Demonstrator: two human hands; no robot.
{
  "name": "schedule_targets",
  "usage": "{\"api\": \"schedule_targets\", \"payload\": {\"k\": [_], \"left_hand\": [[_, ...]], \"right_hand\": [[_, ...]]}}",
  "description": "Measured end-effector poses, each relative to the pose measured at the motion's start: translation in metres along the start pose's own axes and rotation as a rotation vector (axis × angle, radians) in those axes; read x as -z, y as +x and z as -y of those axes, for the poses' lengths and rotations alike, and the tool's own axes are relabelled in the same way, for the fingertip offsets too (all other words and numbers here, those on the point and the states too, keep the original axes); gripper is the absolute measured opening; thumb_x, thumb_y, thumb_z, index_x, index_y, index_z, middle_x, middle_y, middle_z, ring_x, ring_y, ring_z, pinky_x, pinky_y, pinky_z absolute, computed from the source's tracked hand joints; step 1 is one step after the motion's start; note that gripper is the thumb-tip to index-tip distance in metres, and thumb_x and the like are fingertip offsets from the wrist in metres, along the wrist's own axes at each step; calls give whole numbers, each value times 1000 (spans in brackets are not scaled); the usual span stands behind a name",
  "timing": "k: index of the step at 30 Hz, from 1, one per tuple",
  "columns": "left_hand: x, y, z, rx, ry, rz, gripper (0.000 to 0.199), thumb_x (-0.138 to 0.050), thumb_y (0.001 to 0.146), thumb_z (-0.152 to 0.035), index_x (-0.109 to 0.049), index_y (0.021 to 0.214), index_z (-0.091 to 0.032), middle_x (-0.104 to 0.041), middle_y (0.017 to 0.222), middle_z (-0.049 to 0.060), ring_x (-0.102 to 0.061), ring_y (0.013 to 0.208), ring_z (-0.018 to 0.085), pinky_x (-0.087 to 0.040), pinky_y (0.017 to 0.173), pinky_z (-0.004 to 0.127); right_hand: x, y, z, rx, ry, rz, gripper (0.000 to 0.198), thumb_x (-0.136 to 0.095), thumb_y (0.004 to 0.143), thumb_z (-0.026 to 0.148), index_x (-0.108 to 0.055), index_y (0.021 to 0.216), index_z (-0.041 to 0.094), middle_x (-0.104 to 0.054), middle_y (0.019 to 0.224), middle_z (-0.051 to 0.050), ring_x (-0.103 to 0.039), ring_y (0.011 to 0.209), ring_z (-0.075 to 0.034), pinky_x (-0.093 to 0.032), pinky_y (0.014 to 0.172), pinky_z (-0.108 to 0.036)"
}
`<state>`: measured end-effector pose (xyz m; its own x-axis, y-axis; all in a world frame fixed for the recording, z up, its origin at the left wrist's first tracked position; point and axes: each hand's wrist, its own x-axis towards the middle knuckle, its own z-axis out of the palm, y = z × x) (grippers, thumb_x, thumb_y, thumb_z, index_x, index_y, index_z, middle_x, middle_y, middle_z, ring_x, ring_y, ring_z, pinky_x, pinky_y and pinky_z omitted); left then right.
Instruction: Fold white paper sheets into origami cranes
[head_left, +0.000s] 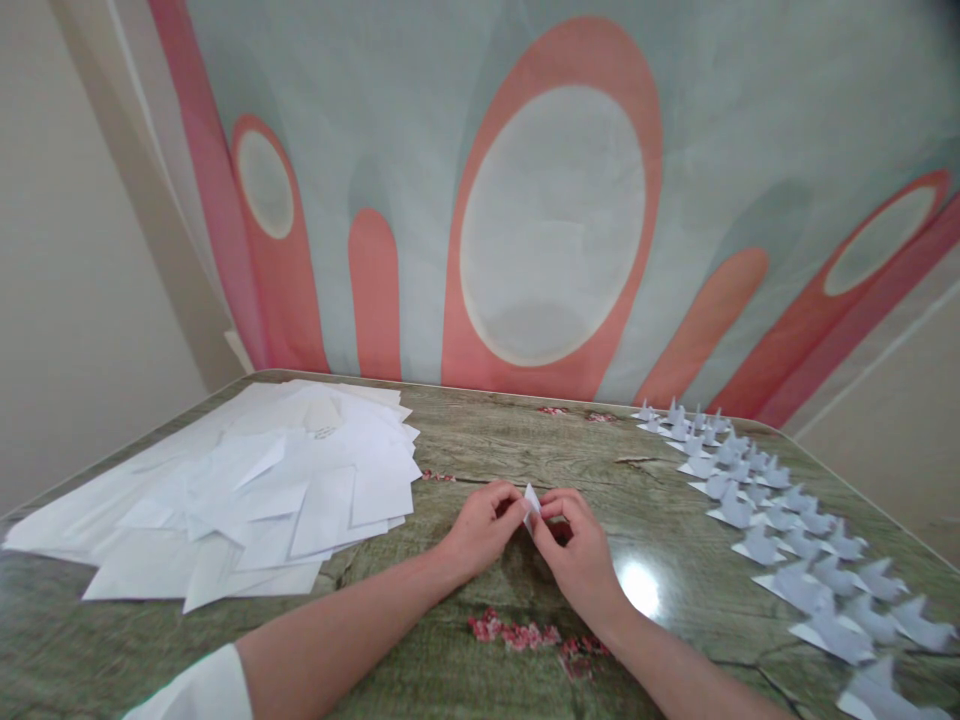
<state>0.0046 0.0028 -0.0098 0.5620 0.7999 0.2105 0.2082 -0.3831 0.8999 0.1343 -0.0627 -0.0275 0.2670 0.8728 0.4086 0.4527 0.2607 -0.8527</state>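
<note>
head view: the left hand (484,527) and right hand (579,550) pinch a small folded paper (532,496) between them above the table (517,445). uneven fingertip pressure could skew its creases; a loosened pinch could let it spring open.

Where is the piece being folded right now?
In the head view, the piece is just right of centre, below mid-height, held between the fingertips of the left hand and right hand, right of the sheets.
</note>
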Motion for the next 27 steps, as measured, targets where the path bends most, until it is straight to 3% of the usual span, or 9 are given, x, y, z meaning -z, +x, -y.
{"api": "schedule_targets", "payload": {"k": [10, 18, 27], "left_hand": [[-3, 3, 4, 144, -210, 5, 24, -53, 77, -33, -58, 66, -13, -56, 61, 0, -50, 58, 11, -40, 57, 21], [-2, 6, 4, 231, -369, -47, 28, -56, 75, -39, -61, 71, -12, -58, 63, 0, -50, 55, 10, -42, 55, 21], [0, 7, 6, 295, -530, -40, 31, -61, 71, -43, -61, 70, -12, -61, 66, 1, -54, 59, 11, -45, 59, 23]], "right_hand": [[4, 0, 1, 198, -254, 17, 8, -48, 78, 12, -54, 79, 18, -51, 96, -8, -54, 85, -18, -48, 71, -32], [4, 0, 0, 420, -462, 50, 27, -43, 80, 7, -54, 104, 15, -51, 110, -13, -50, 104, -22, -46, 88, -38], [5, 0, 5, 523, -551, 78, 48, -38, 79, 2, -47, 124, 14, -51, 115, -14, -50, 106, -23, -48, 86, -40]]}}
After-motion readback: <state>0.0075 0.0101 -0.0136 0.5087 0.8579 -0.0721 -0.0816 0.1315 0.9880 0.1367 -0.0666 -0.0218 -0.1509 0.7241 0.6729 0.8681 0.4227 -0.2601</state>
